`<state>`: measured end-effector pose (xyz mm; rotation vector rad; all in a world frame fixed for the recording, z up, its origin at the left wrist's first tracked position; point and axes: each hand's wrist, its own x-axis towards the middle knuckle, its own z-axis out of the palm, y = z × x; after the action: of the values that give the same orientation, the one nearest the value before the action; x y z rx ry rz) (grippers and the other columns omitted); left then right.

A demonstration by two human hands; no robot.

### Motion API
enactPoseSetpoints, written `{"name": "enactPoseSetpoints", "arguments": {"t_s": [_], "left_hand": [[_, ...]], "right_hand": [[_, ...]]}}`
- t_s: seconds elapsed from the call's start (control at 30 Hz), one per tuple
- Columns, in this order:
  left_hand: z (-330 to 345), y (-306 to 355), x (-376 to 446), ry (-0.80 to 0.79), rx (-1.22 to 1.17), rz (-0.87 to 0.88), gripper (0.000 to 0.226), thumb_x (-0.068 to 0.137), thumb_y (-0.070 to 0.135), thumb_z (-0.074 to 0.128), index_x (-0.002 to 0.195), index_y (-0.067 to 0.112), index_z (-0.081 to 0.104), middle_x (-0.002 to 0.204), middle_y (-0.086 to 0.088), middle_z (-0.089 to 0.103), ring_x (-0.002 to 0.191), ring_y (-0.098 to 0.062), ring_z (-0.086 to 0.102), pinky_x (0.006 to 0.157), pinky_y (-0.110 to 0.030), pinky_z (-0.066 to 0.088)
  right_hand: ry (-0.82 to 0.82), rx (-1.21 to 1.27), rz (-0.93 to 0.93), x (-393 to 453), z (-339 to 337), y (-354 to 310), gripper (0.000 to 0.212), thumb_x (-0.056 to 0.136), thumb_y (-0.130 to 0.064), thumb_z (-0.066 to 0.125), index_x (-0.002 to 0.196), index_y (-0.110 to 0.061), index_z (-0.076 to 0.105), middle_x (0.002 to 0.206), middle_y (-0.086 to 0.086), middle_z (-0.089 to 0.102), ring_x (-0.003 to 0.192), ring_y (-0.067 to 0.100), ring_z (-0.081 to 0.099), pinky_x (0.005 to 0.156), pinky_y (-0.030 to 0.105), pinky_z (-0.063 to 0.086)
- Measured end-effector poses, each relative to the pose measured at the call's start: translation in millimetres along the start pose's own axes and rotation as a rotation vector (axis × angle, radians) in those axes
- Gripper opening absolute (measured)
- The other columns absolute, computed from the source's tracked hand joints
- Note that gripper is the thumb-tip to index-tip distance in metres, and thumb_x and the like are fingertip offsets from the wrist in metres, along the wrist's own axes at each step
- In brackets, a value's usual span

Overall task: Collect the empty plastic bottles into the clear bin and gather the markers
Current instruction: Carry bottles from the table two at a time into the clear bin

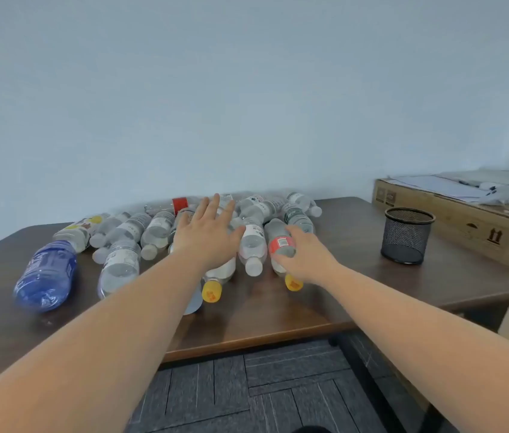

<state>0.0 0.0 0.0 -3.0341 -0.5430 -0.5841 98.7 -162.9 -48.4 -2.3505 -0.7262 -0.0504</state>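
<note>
Several empty plastic bottles lie on their sides in a heap on the dark wooden table (278, 310). A blue bottle (46, 276) lies at the left end. My left hand (208, 235) is stretched out flat over the middle of the heap, fingers straight and spread, above a bottle with a yellow cap (215, 281). My right hand (301, 260) wraps its fingers round a clear bottle with a red label (279, 243) and a yellow cap. No clear bin and no markers are in view.
A black mesh pen cup (406, 235) stands empty on the right of the table. A large cardboard box (453, 220) with papers and a white bottle on top sits beyond the table's right corner. Grey carpet tiles lie below the near edge.
</note>
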Motion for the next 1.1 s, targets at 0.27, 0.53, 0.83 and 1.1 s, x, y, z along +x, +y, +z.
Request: {"name": "enactPoseSetpoints", "arguments": {"t_s": [0.27, 0.53, 0.83, 1.1], "left_hand": [[3.0, 5.1, 9.7, -0.005, 0.007, 0.008, 0.067, 0.094, 0.060, 0.024, 0.153, 0.031, 0.008, 0.162, 0.001, -0.002, 0.148, -0.019, -0.006, 0.119, -0.045, 0.006], [11.4, 18.1, 23.6, -0.015, -0.204, -0.056, 0.065, 0.097, 0.047, 0.036, 0.153, 0.025, 0.011, 0.161, -0.005, -0.002, 0.148, -0.025, -0.004, 0.117, -0.043, 0.011], [52.2, 46.4, 40.1, -0.090, -0.184, 0.052, 0.075, 0.093, 0.044, 0.049, 0.152, 0.020, 0.009, 0.159, -0.017, -0.007, 0.144, -0.042, -0.006, 0.118, -0.047, 0.002], [78.1, 56.6, 54.5, -0.194, -0.051, 0.084, 0.084, 0.088, 0.056, 0.051, 0.152, 0.021, 0.010, 0.157, -0.022, -0.010, 0.145, -0.043, -0.005, 0.117, -0.056, 0.001]], "right_hand": [[-0.074, -0.112, 0.107, 8.1, 14.6, -11.6, 0.078, 0.086, -0.029, 0.060, 0.148, -0.023, 0.013, 0.137, 0.021, 0.038, 0.118, 0.038, 0.048, 0.098, 0.043, 0.045], [0.185, 0.095, 0.115, -2.9, -4.6, -7.1, 0.064, 0.082, -0.023, 0.058, 0.141, -0.022, 0.032, 0.131, 0.018, 0.041, 0.110, 0.036, 0.051, 0.091, 0.041, 0.048], [0.580, 0.230, -0.207, 2.9, -38.1, 0.5, 0.062, 0.082, -0.008, 0.065, 0.139, -0.009, 0.041, 0.128, 0.015, 0.049, 0.118, 0.027, 0.047, 0.082, 0.014, 0.029], [0.643, 0.261, -0.260, 12.2, -37.4, 5.3, 0.060, 0.083, -0.011, 0.066, 0.139, -0.012, 0.043, 0.130, 0.012, 0.049, 0.118, 0.024, 0.047, 0.096, 0.025, 0.036]]}}
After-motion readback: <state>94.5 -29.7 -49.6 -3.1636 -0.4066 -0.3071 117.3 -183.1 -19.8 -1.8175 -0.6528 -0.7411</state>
